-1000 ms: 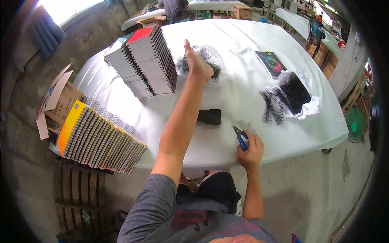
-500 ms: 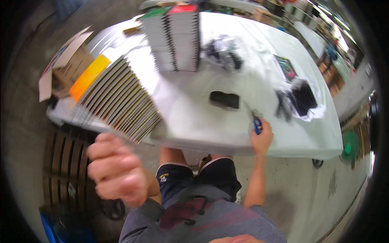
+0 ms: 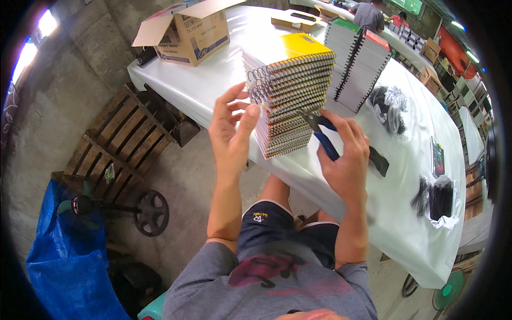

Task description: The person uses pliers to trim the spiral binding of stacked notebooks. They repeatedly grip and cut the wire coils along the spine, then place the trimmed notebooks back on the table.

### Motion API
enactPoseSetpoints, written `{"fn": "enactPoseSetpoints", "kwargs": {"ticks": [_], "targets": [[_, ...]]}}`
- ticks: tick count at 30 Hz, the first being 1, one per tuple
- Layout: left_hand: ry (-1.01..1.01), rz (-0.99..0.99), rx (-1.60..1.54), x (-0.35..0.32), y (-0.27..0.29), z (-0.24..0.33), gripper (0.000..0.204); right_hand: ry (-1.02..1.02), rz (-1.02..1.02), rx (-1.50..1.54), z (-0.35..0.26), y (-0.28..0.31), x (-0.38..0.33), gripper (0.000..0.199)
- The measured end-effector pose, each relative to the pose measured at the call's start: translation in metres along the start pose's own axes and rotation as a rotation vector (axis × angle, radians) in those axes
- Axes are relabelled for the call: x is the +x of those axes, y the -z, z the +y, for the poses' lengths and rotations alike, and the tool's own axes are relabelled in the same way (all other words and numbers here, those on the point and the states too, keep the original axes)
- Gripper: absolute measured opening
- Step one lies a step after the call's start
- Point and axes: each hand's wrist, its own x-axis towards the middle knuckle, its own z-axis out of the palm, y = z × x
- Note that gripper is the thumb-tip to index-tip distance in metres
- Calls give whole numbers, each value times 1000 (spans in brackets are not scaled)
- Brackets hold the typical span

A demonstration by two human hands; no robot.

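A tall stack of spiral notebooks point(image 3: 298, 80) with a yellow cover on top stands at the table's near edge, its wire coils facing me. My left hand point(image 3: 232, 128) is beside the stack's left edge, thumb and fingers apart, with nothing visible in it. Whether its fingertips touch the coils I cannot tell. My right hand point(image 3: 346, 154) grips blue-handled pliers point(image 3: 326, 145). The pliers' jaws point left at the coils on the stack's right side, close to them; contact is unclear.
Behind stand taller notebook stacks with green and red covers point(image 3: 358, 66). An open cardboard box point(image 3: 194, 37) sits at the far left. On the right are a black strip point(image 3: 378, 161), bagged black coils point(image 3: 394, 106) and more black coils point(image 3: 441, 197). A wooden pallet point(image 3: 114, 138) leans at left.
My view has swung left. My right hand has brought the pliers from the table's right side to the notebook coils. My left hand, closed and blurred before, now has its fingers apart beside the stack.
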Motion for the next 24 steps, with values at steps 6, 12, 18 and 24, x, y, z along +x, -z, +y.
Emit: {"fn": "enactPoseSetpoints", "kwargs": {"ticks": [6, 12, 18, 24], "targets": [[-108, 26, -44, 4, -17, -18, 28, -22, 4, -106, -15, -19, 14, 57], [-131, 81, -18, 3, -23, -20, 25, -6, 9, -100, -16, -29, 18, 58], [-180, 129, 54, 5, -20, -26, 23, 14, 14, -120, -18, -34, 19, 55], [-170, 139, -21, 4, -25, -25, 22, 56, 78, -118, -8, -38, 19, 46]]}}
